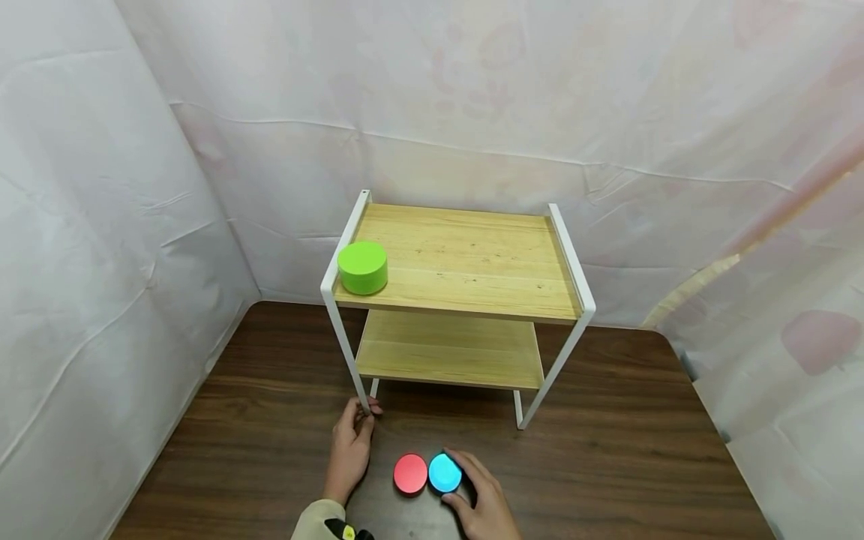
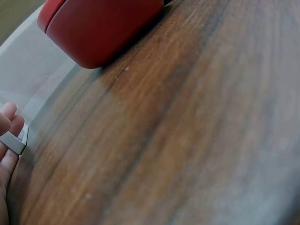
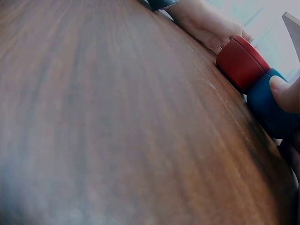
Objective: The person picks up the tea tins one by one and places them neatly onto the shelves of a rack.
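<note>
At the table's front, my right hand (image 1: 482, 499) grips a blue round lidded box (image 1: 445, 473), thumb on the near side and fingers on the far side. Right beside it on the left stands a red round lidded box (image 1: 410, 474); the seam under its lid shows in the right wrist view. My left hand (image 1: 351, 446) holds the front left leg of a two-tier shelf (image 1: 466, 259) down by the tabletop, the fingers around the white foot (image 2: 13, 142) in the left wrist view. A green round box (image 1: 363, 268) sits at the left end of the top board.
The shelf has white metal side frames and a lower wooden board (image 1: 448, 349). It stands on a dark wooden table (image 1: 628, 450). White patterned cloth (image 1: 472, 97) hangs behind and on both sides.
</note>
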Available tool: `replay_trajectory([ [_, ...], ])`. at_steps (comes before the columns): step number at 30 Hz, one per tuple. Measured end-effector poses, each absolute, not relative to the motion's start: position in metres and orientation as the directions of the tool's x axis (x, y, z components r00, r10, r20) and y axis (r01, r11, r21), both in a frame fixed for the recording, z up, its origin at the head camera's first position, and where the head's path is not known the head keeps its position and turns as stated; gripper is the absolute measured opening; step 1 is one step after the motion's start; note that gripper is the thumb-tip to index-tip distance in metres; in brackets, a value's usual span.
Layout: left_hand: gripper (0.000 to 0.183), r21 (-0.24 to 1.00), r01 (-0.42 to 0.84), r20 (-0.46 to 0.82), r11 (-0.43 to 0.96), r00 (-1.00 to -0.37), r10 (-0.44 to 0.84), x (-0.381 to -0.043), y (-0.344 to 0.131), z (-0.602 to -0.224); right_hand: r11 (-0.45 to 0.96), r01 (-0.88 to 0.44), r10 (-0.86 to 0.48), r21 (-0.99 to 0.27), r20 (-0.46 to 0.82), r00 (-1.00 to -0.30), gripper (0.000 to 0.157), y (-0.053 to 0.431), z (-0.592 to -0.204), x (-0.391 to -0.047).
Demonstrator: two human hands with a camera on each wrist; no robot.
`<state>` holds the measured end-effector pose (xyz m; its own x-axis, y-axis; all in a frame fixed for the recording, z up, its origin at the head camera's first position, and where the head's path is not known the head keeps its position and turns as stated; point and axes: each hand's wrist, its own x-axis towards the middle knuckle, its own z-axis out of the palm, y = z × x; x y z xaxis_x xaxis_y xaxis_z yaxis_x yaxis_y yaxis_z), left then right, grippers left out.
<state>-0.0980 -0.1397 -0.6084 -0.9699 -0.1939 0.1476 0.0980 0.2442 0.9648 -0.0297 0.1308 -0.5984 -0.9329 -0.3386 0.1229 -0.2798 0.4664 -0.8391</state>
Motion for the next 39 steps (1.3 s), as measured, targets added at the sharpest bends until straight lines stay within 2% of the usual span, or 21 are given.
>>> replay_trajectory([
  [7, 0.022, 0.975, 0.057, 0.1, 0.214, -0.976, -0.194, -0.0993, -0.1401, -0.6039, 0.469, -0.298, -0.342, -0.831, 0.14, -0.929, 0.067, 0.1298, -0.5978, -0.0315],
  [25, 0.025, 0.97, 0.085, 0.132, 0.226, -0.97, -0.204, -0.0991, -0.1402, -0.6037, 0.483, -0.308, -0.33, -0.82, 0.155, -0.931, 0.062, 0.1278, -0.6001, -0.031],
  [34, 0.023, 0.966, 0.081, 0.135, 0.247, -0.969, -0.209, -0.0976, -0.1394, -0.6054, 0.485, -0.26, -0.343, -0.835, 0.092, -0.935, 0.062, 0.1286, -0.5974, -0.0285],
  [39, 0.024, 0.972, 0.084, 0.13, 0.221, -0.971, -0.201, -0.0981, -0.1396, -0.6076, 0.464, -0.262, -0.329, -0.846, 0.11, -0.938, 0.062, 0.1294, -0.5978, -0.0277],
])
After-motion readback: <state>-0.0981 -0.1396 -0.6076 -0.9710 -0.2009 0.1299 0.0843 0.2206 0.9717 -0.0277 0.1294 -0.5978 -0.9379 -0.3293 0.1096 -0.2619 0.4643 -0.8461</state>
